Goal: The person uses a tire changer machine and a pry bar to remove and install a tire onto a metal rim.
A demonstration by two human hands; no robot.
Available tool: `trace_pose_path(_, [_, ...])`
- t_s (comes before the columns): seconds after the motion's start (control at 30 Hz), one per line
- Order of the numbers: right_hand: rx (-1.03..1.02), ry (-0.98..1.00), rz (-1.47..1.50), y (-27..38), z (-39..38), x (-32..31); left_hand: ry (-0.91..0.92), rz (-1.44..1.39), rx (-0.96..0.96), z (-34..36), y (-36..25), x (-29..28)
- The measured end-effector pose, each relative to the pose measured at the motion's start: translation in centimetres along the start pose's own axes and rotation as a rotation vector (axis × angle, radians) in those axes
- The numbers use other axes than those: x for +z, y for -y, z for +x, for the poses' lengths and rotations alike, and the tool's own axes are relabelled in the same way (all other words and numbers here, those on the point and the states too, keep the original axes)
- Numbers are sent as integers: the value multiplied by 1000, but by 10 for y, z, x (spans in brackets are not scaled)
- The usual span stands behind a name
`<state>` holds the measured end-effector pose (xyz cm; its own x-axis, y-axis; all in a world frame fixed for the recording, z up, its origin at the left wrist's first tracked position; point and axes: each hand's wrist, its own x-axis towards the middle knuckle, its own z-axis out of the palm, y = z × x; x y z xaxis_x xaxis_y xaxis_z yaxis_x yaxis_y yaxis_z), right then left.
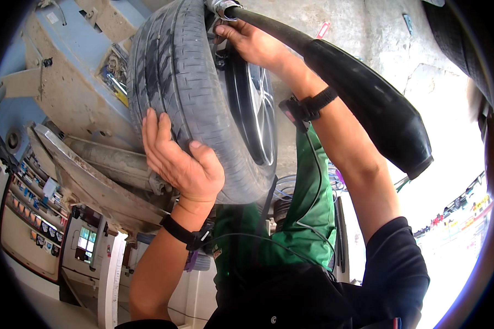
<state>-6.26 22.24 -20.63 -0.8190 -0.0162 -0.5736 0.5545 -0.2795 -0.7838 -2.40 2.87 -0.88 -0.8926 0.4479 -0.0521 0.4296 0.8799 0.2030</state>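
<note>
A wheel stands upright before me, with a grey worn tyre (195,82) on a black rim with bright spokes (258,98). My left hand (184,159) lies against the lower part of the tread, its fingers stretched and apart. At the top of the wheel, my right hand (244,41) reaches to the tyre's side edge. Its fingers curl beside a small dark part there, and what they hold is partly hidden. Over the right forearm passes a long dark lever with a thick black sleeve (368,93). A shiny metal fitting (222,6) sits at its upper end.
A dusty blue machine body (88,49) stands left of the wheel, with small tools in a recess (115,77). Below it runs a rusty metal arm (88,170). A red-edged tag (323,29) lies on the concrete floor. Another tyre (461,44) shows at upper right.
</note>
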Motion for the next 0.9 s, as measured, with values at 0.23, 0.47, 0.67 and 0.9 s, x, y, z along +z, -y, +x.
trace_pose_path(0.23, [-246, 79, -231, 2, 3, 4, -8, -20, -11, -1, -1, 1])
trace_pose_path(0.47, [-360, 83, -378, 6, -1, 0, -12, -15, 0, 0, -1, 1])
trace_pose_path(0.67, [-390, 45, -213, -2, -5, 2, -6, -17, -2, 0, -1, 1])
trace_pose_path(0.9, [-436, 11, -278, 8, -17, 3, -4, -14, -9, 0, 0, 1])
